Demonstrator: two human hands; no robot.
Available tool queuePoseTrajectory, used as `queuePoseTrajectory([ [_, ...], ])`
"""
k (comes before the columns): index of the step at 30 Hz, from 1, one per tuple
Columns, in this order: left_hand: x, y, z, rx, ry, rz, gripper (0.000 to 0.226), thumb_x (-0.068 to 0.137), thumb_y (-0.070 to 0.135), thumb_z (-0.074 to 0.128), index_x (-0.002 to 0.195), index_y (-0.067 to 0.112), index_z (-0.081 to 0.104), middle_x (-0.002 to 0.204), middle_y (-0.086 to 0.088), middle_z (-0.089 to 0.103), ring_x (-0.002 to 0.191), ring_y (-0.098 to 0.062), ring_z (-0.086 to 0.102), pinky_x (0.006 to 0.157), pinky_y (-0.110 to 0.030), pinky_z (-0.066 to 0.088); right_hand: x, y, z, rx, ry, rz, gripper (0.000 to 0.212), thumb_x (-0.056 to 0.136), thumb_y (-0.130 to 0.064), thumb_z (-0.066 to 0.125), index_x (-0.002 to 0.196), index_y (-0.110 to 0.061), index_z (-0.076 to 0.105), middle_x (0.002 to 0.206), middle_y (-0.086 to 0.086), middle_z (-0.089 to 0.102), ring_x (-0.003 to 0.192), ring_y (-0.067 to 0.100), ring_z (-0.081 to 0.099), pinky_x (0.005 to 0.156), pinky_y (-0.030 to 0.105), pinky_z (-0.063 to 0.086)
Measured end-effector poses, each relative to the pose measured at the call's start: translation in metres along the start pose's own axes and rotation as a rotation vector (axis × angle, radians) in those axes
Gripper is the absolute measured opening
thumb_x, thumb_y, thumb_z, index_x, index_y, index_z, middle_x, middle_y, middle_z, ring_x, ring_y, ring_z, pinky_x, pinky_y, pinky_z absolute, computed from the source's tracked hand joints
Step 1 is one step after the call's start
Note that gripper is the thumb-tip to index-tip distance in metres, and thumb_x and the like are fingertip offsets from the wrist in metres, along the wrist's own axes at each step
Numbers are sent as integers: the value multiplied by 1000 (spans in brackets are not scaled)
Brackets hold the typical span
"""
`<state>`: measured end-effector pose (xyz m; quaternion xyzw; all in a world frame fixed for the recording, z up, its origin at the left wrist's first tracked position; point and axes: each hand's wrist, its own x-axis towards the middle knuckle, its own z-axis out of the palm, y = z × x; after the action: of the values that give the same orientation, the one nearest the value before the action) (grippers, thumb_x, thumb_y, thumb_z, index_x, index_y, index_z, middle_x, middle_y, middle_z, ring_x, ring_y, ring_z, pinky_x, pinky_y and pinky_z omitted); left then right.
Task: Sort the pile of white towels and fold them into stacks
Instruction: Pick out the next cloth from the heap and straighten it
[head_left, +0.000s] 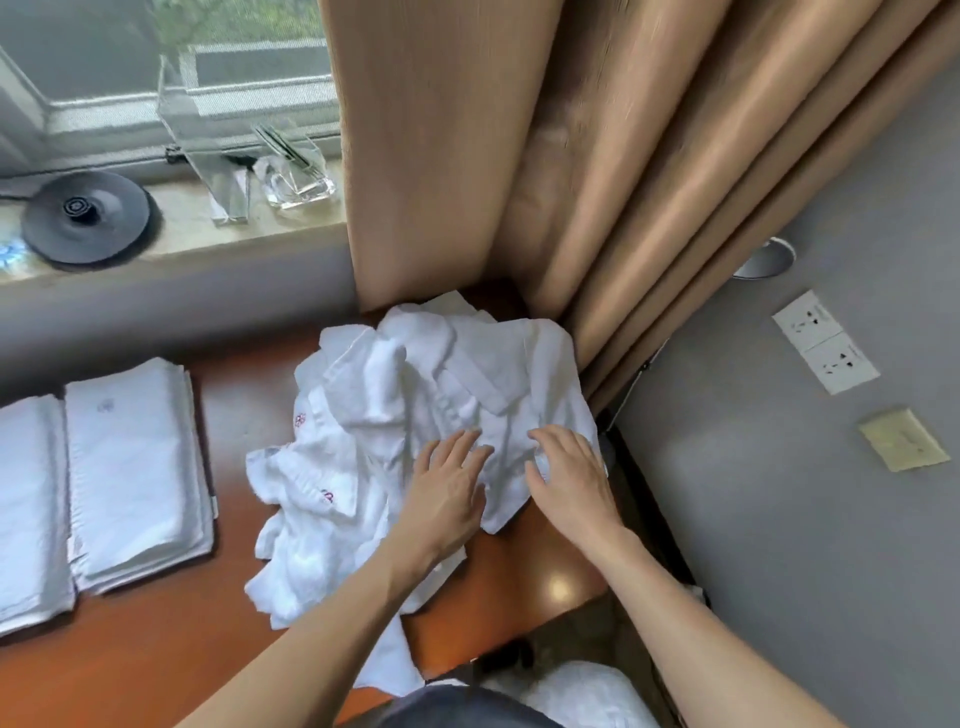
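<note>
A loose pile of white towels (395, 415) lies crumpled on the right half of the wooden table (156, 649), some with small red embroidered marks. My left hand (447, 493) lies on the pile's near right part with fingers spread and straight. My right hand (571, 473) rests beside it on the same towel, fingers slightly bent, fingertips touching the cloth. Two stacks of folded white towels stand at the left: one stack (135, 467) nearer the pile, another stack (28, 509) at the frame's left edge.
Tan curtains (597, 156) hang right behind the pile. A windowsill holds a black round base (85, 218) and clear glass holders (291, 171). The grey wall at right carries white sockets (826, 340). More white cloth (582, 696) lies near my lap.
</note>
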<state>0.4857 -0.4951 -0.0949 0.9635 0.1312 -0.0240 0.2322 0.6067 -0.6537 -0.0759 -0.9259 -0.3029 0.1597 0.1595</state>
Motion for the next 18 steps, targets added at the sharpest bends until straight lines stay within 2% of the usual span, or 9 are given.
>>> queuePoseTrajectory([
  [6, 39, 21, 15, 42, -13, -77, 55, 100, 20, 48, 154, 19, 40, 169, 2, 22, 156, -18, 18, 126, -37, 4, 50, 24, -2, 11, -185, 13, 49, 104, -34, 55, 152, -34, 46, 159, 4, 32, 146, 26, 33, 119, 41, 33],
  [9, 50, 35, 27, 46, -26, -142, 57, 99, 17, 48, 155, 18, 37, 170, 1, 21, 157, -18, 16, 126, -38, 6, 73, 40, 6, 34, -298, -4, 53, 106, -30, 52, 157, -29, 39, 164, 8, 22, 150, 29, 28, 120, 42, 33],
  [11, 54, 46, 35, 44, -18, -215, 57, 98, 16, 49, 154, 17, 38, 169, 0, 21, 157, -19, 17, 126, -39, 9, 85, 51, 12, 36, -315, -27, 51, 108, -26, 48, 157, -21, 38, 161, 11, 26, 146, 29, 34, 116, 39, 37],
  [14, 55, 68, 42, -4, -16, -356, 57, 98, 17, 51, 154, 18, 38, 169, -1, 22, 156, -19, 17, 125, -39, 11, 98, 66, 14, 87, -298, -118, 40, 107, -17, 49, 146, -6, 49, 147, 11, 44, 129, 27, 53, 103, 31, 45],
  [18, 64, 101, 42, -30, -7, -454, 57, 102, 21, 51, 157, 20, 35, 170, 0, 19, 156, -19, 18, 125, -36, 10, 105, 84, -11, 311, -286, -145, 27, 104, -15, 56, 130, -9, 62, 134, 2, 53, 116, 20, 59, 94, 24, 44],
])
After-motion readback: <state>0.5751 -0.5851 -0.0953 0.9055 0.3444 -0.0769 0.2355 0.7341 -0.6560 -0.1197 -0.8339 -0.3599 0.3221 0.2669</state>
